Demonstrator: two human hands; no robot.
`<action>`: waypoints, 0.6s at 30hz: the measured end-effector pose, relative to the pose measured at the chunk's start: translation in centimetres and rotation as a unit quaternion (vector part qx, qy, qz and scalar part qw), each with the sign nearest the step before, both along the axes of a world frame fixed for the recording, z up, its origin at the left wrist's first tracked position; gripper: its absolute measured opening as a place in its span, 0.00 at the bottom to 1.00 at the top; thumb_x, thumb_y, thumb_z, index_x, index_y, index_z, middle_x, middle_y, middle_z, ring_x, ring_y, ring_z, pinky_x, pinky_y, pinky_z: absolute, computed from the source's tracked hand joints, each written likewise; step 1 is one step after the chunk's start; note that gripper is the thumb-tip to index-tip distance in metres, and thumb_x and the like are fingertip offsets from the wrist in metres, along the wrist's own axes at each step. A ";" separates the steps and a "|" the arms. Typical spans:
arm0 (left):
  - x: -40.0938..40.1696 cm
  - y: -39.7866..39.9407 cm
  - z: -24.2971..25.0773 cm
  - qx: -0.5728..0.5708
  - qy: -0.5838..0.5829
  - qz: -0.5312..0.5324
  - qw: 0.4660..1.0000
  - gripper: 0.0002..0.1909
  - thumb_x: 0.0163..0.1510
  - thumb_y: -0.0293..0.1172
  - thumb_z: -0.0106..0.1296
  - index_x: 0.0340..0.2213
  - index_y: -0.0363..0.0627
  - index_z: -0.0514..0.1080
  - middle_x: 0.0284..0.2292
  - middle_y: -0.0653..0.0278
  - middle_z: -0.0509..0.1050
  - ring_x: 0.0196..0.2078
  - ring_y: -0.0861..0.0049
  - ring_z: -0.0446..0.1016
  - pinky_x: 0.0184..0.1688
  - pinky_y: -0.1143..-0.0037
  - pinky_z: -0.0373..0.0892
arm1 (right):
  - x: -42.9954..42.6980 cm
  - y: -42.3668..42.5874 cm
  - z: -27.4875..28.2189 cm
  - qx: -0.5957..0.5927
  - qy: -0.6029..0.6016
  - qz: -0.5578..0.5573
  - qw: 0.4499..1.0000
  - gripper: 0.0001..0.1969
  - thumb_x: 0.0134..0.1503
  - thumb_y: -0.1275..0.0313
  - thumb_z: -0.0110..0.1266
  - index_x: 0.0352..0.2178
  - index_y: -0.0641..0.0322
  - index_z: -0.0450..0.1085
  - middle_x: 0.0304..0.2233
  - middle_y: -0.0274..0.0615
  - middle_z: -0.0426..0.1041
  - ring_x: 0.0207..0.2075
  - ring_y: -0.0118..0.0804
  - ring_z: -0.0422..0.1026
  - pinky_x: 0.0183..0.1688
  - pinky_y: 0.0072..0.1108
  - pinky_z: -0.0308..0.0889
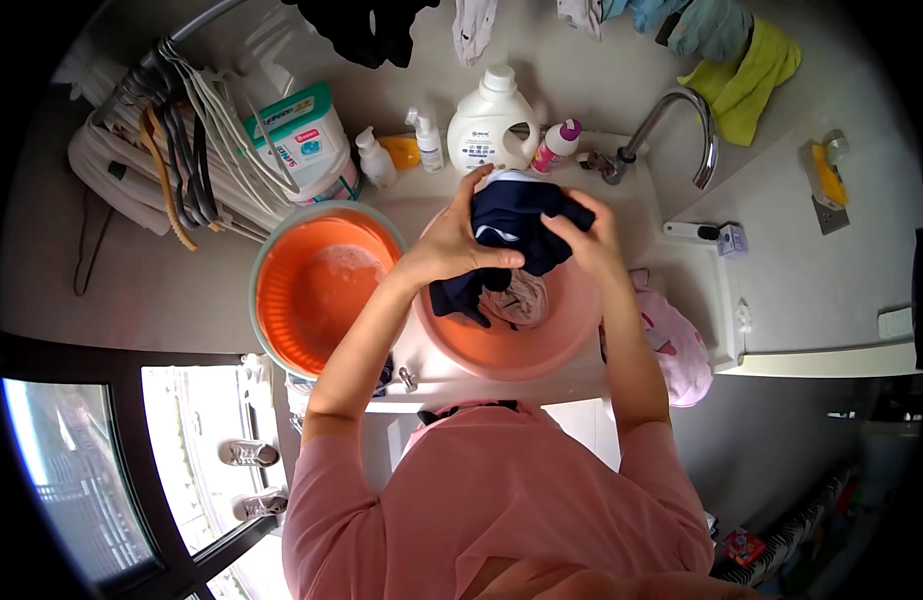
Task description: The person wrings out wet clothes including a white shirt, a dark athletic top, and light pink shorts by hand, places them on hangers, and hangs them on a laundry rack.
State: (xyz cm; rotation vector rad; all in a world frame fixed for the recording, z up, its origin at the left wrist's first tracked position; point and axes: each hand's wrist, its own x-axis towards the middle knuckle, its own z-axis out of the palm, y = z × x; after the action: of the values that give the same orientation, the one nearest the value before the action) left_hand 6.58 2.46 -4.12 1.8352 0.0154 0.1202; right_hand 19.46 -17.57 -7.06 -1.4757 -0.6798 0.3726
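A bunched navy garment with white parts (517, 206) is held up between both my hands, above a pink plastic basin (461, 358). My left hand (457, 240) grips its left side, thumb across the front. On the right side, my right hand (590, 232) pinches the dark cloth between thumb and fingers. Part of the navy fabric hangs down into the basin. Below it, a wet pale pink cloth (517, 300) lies crumpled in the basin. How much water the basin holds is hard to tell.
Left stands an orange basin (304, 300) with some suds. Behind are a white detergent jug (491, 124), a purple-capped bottle (557, 146), pump bottles (376, 159) and a teal-lidded tub (304, 146). A chrome faucet (705, 142) arches at right, above a pink cloth (675, 349). Hangers (195, 150) crowd the left.
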 end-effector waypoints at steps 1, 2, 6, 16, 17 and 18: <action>-0.7 0.8 0.1 0.062 -0.020 -0.045 0.997 0.64 0.37 0.40 0.74 0.65 0.41 0.41 0.55 0.43 0.66 0.60 0.56 0.64 0.63 0.69 0.58 | 0.5 -0.8 1.0 0.031 0.040 -0.044 0.998 0.16 0.48 0.79 0.63 0.40 0.69 0.73 0.35 0.38 0.76 0.37 0.27 0.73 0.44 0.19 0.69; -1.4 1.7 -0.1 0.100 0.005 -0.065 0.993 0.65 0.36 0.38 0.75 0.66 0.43 0.41 0.55 0.43 0.66 0.59 0.58 0.65 0.62 0.69 0.58 | 1.4 -2.0 1.3 0.018 0.051 -0.038 0.998 0.17 0.48 0.78 0.64 0.41 0.70 0.73 0.35 0.38 0.76 0.37 0.27 0.73 0.44 0.19 0.68; -2.6 2.1 3.0 0.077 0.028 -0.065 0.994 0.55 0.38 0.22 0.65 0.65 0.48 0.47 0.46 0.49 0.71 0.49 0.64 0.71 0.56 0.71 0.64 | 3.5 -7.7 -0.2 -0.199 -0.011 0.057 0.978 0.23 0.48 0.75 0.66 0.46 0.68 0.71 0.42 0.40 0.75 0.44 0.30 0.72 0.49 0.23 0.66; 1.4 -4.1 3.7 -0.319 -0.122 0.141 0.929 0.39 0.35 0.09 0.53 0.52 0.48 0.62 0.42 0.60 0.66 0.38 0.74 0.73 0.39 0.76 0.74 | -5.3 2.3 -2.1 0.095 0.160 0.238 0.953 0.75 0.22 0.44 0.78 0.64 0.69 0.42 0.62 0.42 0.55 0.63 0.35 0.56 0.64 0.27 0.53; 1.9 -4.4 3.3 -0.346 -0.122 0.192 0.910 0.38 0.36 0.09 0.53 0.51 0.48 0.62 0.43 0.58 0.66 0.38 0.73 0.73 0.38 0.75 0.75 | -6.1 2.7 -2.7 0.150 0.177 0.215 0.949 0.63 0.27 0.48 0.79 0.60 0.69 0.53 0.54 0.41 0.65 0.56 0.33 0.65 0.59 0.25 0.60; 2.6 -4.6 2.0 -0.351 -0.137 0.209 0.902 0.38 0.37 0.11 0.55 0.52 0.48 0.61 0.43 0.58 0.64 0.39 0.73 0.72 0.38 0.75 0.74 | -6.3 3.2 -4.1 0.145 0.218 0.225 0.939 0.53 0.32 0.54 0.77 0.56 0.67 0.58 0.48 0.39 0.68 0.51 0.32 0.68 0.54 0.25 0.64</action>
State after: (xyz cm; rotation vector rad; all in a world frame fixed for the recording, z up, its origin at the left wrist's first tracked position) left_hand 9.14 -2.13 -2.10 1.0556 0.2288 0.5970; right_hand 13.20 -14.38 -11.16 -0.9029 -0.6724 0.8856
